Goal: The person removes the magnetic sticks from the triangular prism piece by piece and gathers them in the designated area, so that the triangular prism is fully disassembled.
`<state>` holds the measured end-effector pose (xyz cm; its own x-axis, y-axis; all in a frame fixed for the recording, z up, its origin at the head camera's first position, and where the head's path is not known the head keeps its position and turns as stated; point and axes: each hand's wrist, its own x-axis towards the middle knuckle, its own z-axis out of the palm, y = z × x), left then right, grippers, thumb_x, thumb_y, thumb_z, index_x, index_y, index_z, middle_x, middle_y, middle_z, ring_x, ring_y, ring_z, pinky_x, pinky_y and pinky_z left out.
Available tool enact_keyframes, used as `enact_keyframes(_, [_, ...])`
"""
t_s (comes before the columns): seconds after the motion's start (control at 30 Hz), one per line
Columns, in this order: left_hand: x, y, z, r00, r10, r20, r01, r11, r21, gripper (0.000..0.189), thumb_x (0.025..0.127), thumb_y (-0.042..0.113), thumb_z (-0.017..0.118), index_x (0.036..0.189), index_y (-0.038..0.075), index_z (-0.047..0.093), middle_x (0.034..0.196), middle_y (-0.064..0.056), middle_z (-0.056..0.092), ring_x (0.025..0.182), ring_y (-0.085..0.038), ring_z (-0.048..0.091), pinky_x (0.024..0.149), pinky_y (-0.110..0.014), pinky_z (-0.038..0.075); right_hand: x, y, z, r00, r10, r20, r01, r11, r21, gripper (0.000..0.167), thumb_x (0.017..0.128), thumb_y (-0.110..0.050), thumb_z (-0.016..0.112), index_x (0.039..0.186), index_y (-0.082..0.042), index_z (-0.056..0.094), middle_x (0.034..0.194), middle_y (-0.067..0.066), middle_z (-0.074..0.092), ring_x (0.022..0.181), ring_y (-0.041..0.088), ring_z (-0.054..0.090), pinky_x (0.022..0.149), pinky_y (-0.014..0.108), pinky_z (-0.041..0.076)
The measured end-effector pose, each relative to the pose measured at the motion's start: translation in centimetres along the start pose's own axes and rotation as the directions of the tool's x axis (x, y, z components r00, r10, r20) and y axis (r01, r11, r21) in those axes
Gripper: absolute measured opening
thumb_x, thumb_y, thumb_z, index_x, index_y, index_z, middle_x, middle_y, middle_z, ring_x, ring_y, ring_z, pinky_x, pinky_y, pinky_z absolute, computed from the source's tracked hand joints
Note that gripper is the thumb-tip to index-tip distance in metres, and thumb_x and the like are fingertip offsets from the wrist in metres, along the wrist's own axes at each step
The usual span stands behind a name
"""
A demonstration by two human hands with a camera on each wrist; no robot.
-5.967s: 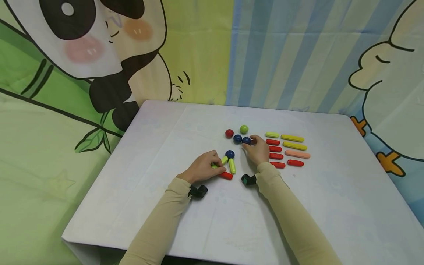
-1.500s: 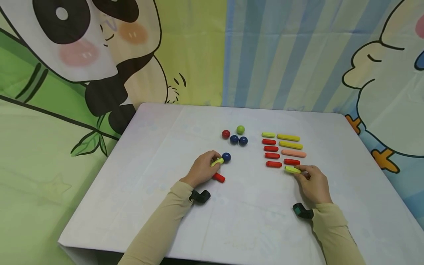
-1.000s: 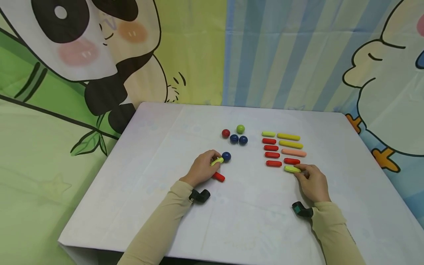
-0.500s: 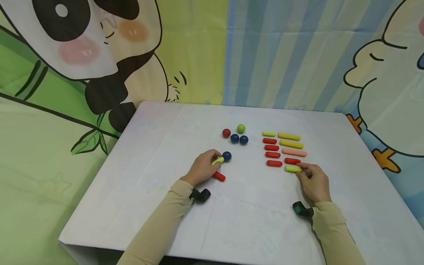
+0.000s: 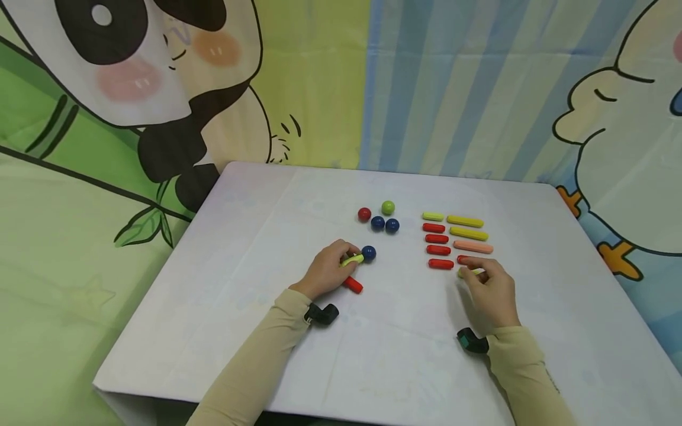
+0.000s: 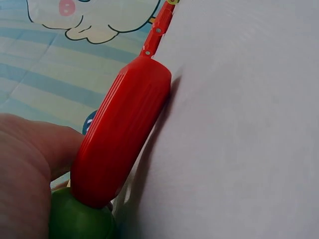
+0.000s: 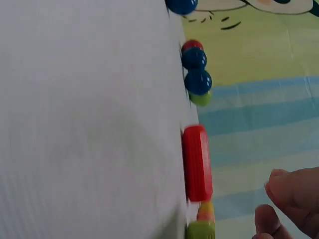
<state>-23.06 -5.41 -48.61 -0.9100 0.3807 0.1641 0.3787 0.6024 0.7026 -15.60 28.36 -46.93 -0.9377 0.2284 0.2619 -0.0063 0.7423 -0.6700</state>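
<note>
My left hand (image 5: 331,267) holds a small joined piece of magnetic sticks and balls at mid-table. Its yellow-green stick (image 5: 351,260) is between the fingers, with a blue ball (image 5: 369,254) at the stick's far end. A red stick (image 5: 353,284) slants out below the hand; in the left wrist view its near end meets a green ball (image 6: 82,219). My right hand (image 5: 491,290) is over another yellow-green stick (image 5: 461,273), partly hiding it. In the right wrist view the right fingertips (image 7: 280,186) are apart from the sticks, with nothing between them.
Behind the left hand lie a red ball (image 5: 364,215), a green ball (image 5: 388,207) and two blue balls (image 5: 378,223). Rows of red sticks (image 5: 440,264), yellow sticks (image 5: 469,233) and a peach stick (image 5: 473,246) lie on the right of the white table (image 5: 266,355).
Over six seconds, my right hand moved from the balls to the right, laying a yellow-green stick below the red one. It has now let go and shifted slightly left; the left hand keeps its hold.
</note>
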Motion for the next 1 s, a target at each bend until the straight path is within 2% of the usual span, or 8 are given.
enact_keyframes(0.07, [0.0,-0.1,0.0,1.000,0.012,-0.004,-0.012,1.000,-0.002,0.021,0.091,0.017,0.068,0.112,0.017,0.067,0.096,0.007,0.059,0.083,-0.013,0.053,0.073,-0.029,0.045,-0.1,-0.9,1.1,0.995,-0.092,0.036,0.091,0.995,0.026,0.017,0.092,-0.012,0.067,0.108,-0.008,0.070,0.098,0.007,0.064,0.071,0.018,0.050,0.057,0.021,0.041])
enact_keyframes(0.13, [0.0,-0.2,0.1,1.000,0.024,-0.004,-0.024,1.000,-0.003,0.021,0.091,0.018,0.069,0.111,0.017,0.068,0.097,0.008,0.061,0.085,-0.012,0.054,0.076,-0.029,0.046,-0.2,-2.1,2.2,0.982,-0.156,0.106,0.152,0.987,0.048,0.018,0.090,-0.009,0.068,0.108,-0.008,0.070,0.097,0.007,0.065,0.070,0.018,0.052,0.059,0.023,0.042])
enact_keyframes(0.27, [0.0,-0.4,0.2,0.999,0.049,0.001,-0.049,0.999,-0.012,0.020,0.089,0.020,0.072,0.109,0.019,0.069,0.099,0.009,0.065,0.090,-0.011,0.055,0.081,-0.030,0.046,-0.4,-4.8,4.3,0.948,-0.192,0.255,0.180,0.981,0.068,0.022,0.090,-0.012,0.069,0.112,-0.010,0.069,0.101,0.005,0.067,0.074,0.017,0.054,0.067,0.029,0.046])
enact_keyframes(0.37, [0.0,-0.5,0.2,0.998,0.064,0.011,-0.063,0.997,-0.032,0.017,0.089,0.022,0.073,0.106,0.021,0.072,0.097,0.010,0.065,0.088,-0.011,0.055,0.081,-0.031,0.045,-0.3,-6.7,5.9,0.934,-0.183,0.307,0.171,0.983,0.065,0.028,0.089,-0.016,0.071,0.117,-0.012,0.068,0.107,0.005,0.066,0.076,0.017,0.055,0.069,0.032,0.046])
enact_keyframes(0.5, [0.2,-0.4,0.3,0.996,0.074,0.043,-0.072,0.996,-0.050,0.013,0.089,0.025,0.073,0.102,0.024,0.074,0.096,0.011,0.065,0.085,-0.011,0.054,0.080,-0.031,0.044,-0.2,-8.4,7.8,0.928,-0.170,0.332,0.154,0.985,0.076,0.037,0.086,-0.021,0.075,0.121,-0.012,0.065,0.107,0.006,0.064,0.073,0.017,0.052,0.065,0.032,0.043])
enact_keyframes(0.67, [0.2,-0.4,0.5,0.993,0.101,0.058,-0.099,0.994,-0.037,0.018,0.089,0.026,0.072,0.107,0.021,0.072,0.103,0.010,0.065,0.094,-0.009,0.054,0.085,-0.029,0.044,-0.1,-8.8,9.7,0.936,-0.161,0.313,0.142,0.986,0.083,0.035,0.084,-0.025,0.078,0.114,-0.012,0.067,0.099,0.004,0.064,0.069,0.016,0.050,0.061,0.031,0.040])
enact_keyframes(0.83, [0.3,-0.4,0.4,0.992,0.125,0.021,-0.126,0.991,0.035,0.022,0.086,0.030,0.076,0.104,0.019,0.071,0.101,0.008,0.063,0.093,-0.011,0.051,0.082,-0.029,0.043,-0.2,-8.6,10.1,0.951,-0.142,0.273,0.120,0.988,0.097,0.036,0.082,-0.027,0.080,0.113,-0.011,0.067,0.102,0.005,0.066,0.068,0.015,0.050,0.060,0.029,0.041])
enact_keyframes(1.0, [0.3,-0.3,0.2,0.994,0.110,0.023,-0.111,0.991,0.070,0.019,0.086,0.031,0.076,0.101,0.020,0.072,0.098,0.008,0.064,0.089,-0.011,0.049,0.078,-0.028,0.042,-0.3,-8.5,10.1,0.950,-0.164,0.264,0.135,0.983,0.124,0.035,0.082,-0.024,0.080,0.113,-0.011,0.068,0.099,0.005,0.065,0.066,0.015,0.050,0.057,0.027,0.040])
